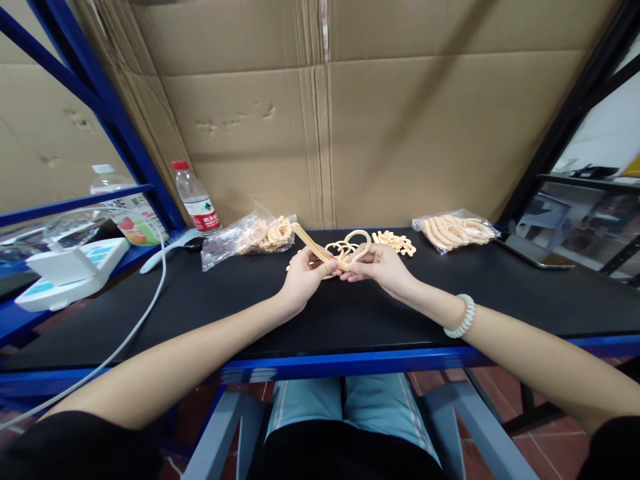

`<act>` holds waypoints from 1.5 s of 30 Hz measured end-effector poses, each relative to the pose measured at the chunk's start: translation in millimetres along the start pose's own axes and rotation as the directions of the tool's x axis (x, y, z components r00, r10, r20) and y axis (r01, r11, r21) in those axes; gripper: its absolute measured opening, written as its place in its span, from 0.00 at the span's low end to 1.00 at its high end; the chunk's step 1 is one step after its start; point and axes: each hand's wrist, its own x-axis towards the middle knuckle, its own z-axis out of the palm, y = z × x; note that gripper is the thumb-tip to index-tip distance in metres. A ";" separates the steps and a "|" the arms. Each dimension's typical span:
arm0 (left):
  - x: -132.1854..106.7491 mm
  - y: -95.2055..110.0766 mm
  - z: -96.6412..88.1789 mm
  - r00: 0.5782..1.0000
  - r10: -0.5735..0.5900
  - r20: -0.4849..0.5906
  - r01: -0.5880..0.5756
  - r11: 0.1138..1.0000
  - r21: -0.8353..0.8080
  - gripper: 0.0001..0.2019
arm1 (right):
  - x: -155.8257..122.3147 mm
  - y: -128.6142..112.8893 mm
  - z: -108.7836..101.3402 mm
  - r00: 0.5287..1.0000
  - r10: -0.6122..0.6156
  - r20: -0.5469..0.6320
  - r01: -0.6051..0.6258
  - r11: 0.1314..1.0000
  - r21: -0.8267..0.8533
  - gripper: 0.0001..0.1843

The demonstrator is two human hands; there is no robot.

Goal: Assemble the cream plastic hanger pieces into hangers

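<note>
My left hand [301, 279] and my right hand [384, 269] meet over the middle of the black tabletop [260, 300]. Both are closed, thumbs and fingers pinching a peach-coloured flexible strip [311, 245]. One straight length of it slants up and left from my left hand. Beside my right fingers, a curved loop [367, 237] of the same material rises. More looped strips [336, 248] lie just behind my hands, partly hidden by them. The exact join between the fingertips is too small to make out. Right of them sits a pile of short peach pieces [397, 241].
A clear bag of curled peach pieces [267, 233] lies left, another bag of longer strips [456, 230] right. Beyond are a red-capped water bottle [196, 200], a brush [170, 251], a power strip [75, 273] with a white cable [155, 293], and a phone-like flat device [535, 252].
</note>
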 end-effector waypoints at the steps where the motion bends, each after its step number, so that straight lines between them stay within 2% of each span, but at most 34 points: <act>1: 1.0 -1.3 -0.8 1.000 -0.003 -0.015 0.003 1.000 -0.002 0.15 | 0.6 1.0 0.3 0.999 -0.023 -0.023 0.022 1.000 -0.019 0.17; 6: 2.2 -3.4 -1.7 0.999 -0.047 -0.024 0.046 0.999 -0.009 0.17 | 3.4 5.8 -0.6 0.988 -0.123 -0.091 0.108 0.982 -0.155 0.16; 15: -1.1 5.0 4.7 0.987 -0.093 0.133 0.094 0.996 -0.001 0.16 | 4.2 7.2 -2.4 0.997 -0.074 -0.027 0.070 0.991 -0.116 0.18; 17: -0.5 4.6 3.6 0.982 -0.122 0.142 0.122 0.992 0.007 0.16 | 6.1 5.5 -4.3 0.999 -0.054 0.002 0.054 0.986 -0.155 0.18; 19: -0.3 3.4 2.8 0.978 -0.164 0.129 0.165 0.986 0.006 0.14 | 10.7 2.2 -9.3 0.995 -0.086 0.049 0.096 0.961 -0.258 0.17; 21: -0.2 2.0 2.5 0.972 -0.209 0.102 0.212 0.977 -0.012 0.12 | 19.6 -2.8 -19.5 0.979 -0.190 0.078 0.205 0.891 -0.405 0.16; 22: -0.1 1.3 2.4 0.970 -0.228 0.088 0.231 0.973 -0.025 0.11 | 26.0 -5.6 -26.7 0.961 -0.261 0.089 0.270 0.827 -0.494 0.15; 23: 0.1 0.8 2.5 0.967 -0.243 0.076 0.246 0.968 -0.039 0.10 | 33.5 -8.2 -35.2 0.940 -0.326 0.103 0.322 0.741 -0.590 0.14; 25: 0.7 0.4 2.5 0.963 -0.265 0.054 0.269 0.961 -0.071 0.09 | 50.7 -11.8 -54.5 0.896 -0.389 0.212 0.392 0.475 -0.787 0.11; 27: 1.3 1.0 2.2 0.961 -0.274 0.035 0.276 0.955 -0.104 0.08 | 68.2 -11.2 -73.4 0.886 -0.282 0.369 0.437 0.235 -0.868 0.16; 29: 1.9 1.6 1.5 0.959 -0.280 0.029 0.282 0.951 -0.126 0.07 | 82.5 -5.8 -87.7 0.885 -0.130 0.447 0.461 0.119 -0.879 0.25; 32: 2.7 1.2 0.1 0.958 -0.286 0.023 0.286 0.947 -0.146 0.07 | 94.2 7.6 -97.5 0.878 0.017 0.479 0.475 0.098 -0.874 0.31; 35: 3.7 -0.9 -0.9 0.958 -0.286 0.012 0.285 0.946 -0.156 0.08 | 96.4 18.4 -97.3 0.859 0.073 0.507 0.498 0.108 -0.860 0.30; 38: 4.2 -2.0 -0.8 0.955 -0.297 0.001 0.294 0.945 -0.146 0.08 | 96.4 21.6 -94.3 0.862 0.059 0.503 0.500 0.053 -0.864 0.22; 41: 3.5 -1.1 -0.1 0.951 -0.309 -0.008 0.304 0.942 -0.141 0.08 | 100.1 20.8 -90.9 0.877 -0.021 0.480 0.481 0.005 -0.877 0.16; 43: 2.7 0.0 0.1 0.951 -0.308 0.001 0.305 0.942 -0.140 0.07 | 105.7 21.4 -88.2 0.873 -0.061 0.483 0.484 0.004 -0.875 0.19; 45: 2.1 1.0 -0.1 0.952 -0.307 0.009 0.305 0.942 -0.139 0.07 | 112.6 23.4 -85.0 0.861 -0.044 0.506 0.507 0.008 -0.862 0.25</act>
